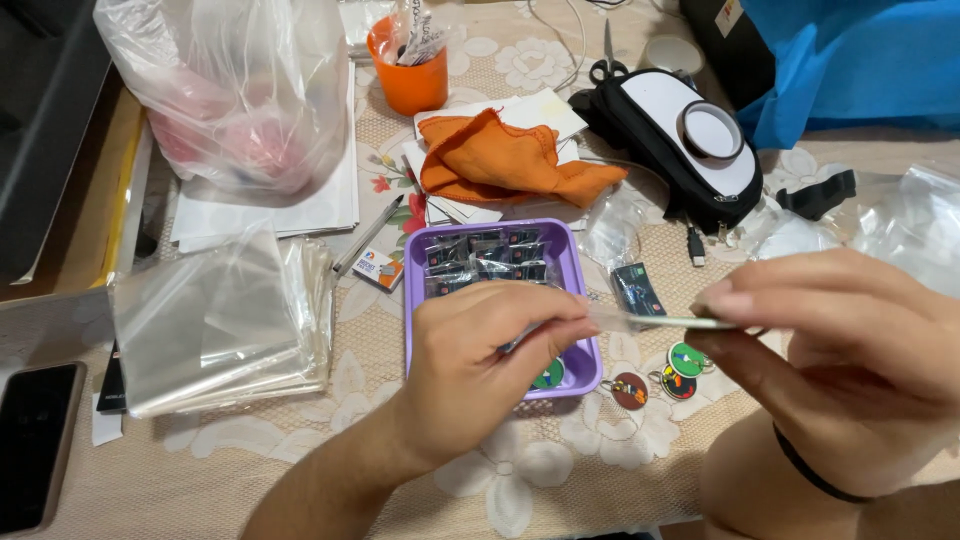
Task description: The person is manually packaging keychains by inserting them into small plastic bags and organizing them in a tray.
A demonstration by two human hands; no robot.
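Clear sleeve (640, 320) — between both hands

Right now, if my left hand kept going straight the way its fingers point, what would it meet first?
The left hand points rightward toward the right hand. Both pinch a small clear plastic sleeve above the purple tray, so the left would likely meet the right hand's fingertips first, though depth is hard to judge.

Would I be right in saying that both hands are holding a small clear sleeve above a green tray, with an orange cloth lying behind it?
Not quite: the tray is purple, not green, as the head view shows. The rest stands: the left hand and right hand hold a small clear sleeve above it, and the orange cloth lies behind.
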